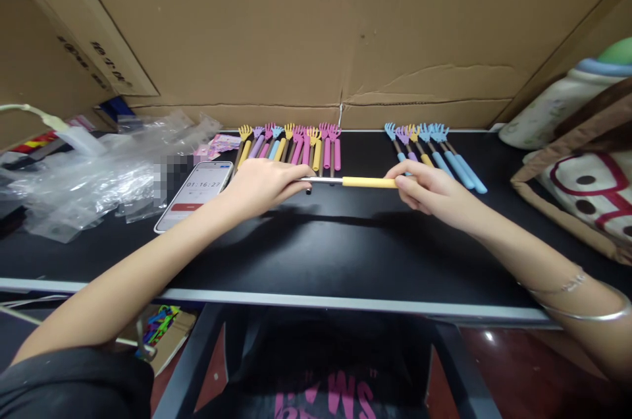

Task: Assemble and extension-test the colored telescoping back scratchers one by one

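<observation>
At the centre of the frame, I see the yellow-handled back scratcher (363, 182) level above the table (326, 267), left hand (266, 183) grip closed on its metal shaft (328, 180), right hand (428, 188) grip pinching the handle's end, any pull best kept straight lengthwise.

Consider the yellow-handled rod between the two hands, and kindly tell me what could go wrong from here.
The left hand could nudge the scratchers beside it out of line. The left forearm crosses the phone in view, so it might bump it. If the right hand lost its grip on the yellow handle, the rod could drop onto the black table.
</observation>
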{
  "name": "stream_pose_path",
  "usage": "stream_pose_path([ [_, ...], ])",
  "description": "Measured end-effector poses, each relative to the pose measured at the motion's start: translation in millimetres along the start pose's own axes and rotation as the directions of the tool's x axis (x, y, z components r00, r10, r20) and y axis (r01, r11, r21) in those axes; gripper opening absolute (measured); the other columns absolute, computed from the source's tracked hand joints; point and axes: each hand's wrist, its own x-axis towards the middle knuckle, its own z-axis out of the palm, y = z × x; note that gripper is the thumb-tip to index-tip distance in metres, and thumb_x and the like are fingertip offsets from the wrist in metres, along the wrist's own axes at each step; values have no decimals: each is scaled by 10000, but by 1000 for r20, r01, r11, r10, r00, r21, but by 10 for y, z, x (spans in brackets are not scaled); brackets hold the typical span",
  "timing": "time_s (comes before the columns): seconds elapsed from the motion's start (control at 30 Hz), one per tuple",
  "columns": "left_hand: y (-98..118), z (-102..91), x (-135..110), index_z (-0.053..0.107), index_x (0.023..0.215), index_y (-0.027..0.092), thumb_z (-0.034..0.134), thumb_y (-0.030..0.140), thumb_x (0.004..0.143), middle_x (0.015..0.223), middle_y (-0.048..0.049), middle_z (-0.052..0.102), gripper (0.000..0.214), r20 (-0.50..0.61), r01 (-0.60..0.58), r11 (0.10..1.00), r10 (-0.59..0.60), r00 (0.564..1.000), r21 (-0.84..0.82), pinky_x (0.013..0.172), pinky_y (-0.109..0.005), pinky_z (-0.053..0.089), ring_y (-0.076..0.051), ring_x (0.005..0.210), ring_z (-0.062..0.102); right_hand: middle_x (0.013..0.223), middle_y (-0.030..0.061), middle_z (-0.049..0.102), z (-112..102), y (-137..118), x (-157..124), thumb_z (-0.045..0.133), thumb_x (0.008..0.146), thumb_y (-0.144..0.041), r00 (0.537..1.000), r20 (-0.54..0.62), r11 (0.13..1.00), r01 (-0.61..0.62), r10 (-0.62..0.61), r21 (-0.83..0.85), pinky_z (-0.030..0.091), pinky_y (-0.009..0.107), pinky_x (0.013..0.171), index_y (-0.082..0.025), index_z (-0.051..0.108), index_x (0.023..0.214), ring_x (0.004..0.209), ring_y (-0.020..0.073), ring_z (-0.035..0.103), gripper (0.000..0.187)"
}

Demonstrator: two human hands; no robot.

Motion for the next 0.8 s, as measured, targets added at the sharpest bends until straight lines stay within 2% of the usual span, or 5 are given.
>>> stream_pose_path([
  [0.1,-35,-18,0,690,1135,257,389,513,1029,860,-44,767,408,43,11,1000,-11,999,2,574,-253,304,-211,735,687,524,-59,471,-74,10,-2,530,923,-598,998,-51,994,34,-40,-100,302,251,439,-199,567,922,430,88,390,401],
  [0.23,-58,-39,4,701,1055,240,342,518,1037,847,-49,761,454,88,1,999,-5,996,46,546,-262,263,-214,717,679,563,-32,505,-119,15,-10,499,947,-544,994,-80,978,53,-70,-201,360,266,489,-208,583,919,489,117,464,347],
  [0.43,-65,-54,-1,704,1049,246,279,519,1043,756,-37,729,505,64,16,999,-18,998,29,548,-264,282,-202,644,640,811,38,649,-114,-8,-7,573,916,-426,963,-146,893,146,-227,-425,370,307,556,-232,625,985,578,143,489,212],
  [0.8,-164,-11,-21,729,967,248,234,577,1033,659,-35,690,598,-20,-37,999,38,999,36,542,-266,241,-189,584,598,699,-2,582,-102,-11,-28,553,920,-384,966,-97,892,181,-241,-415,327,297,544,-227,612,911,546,133,458,168],
])
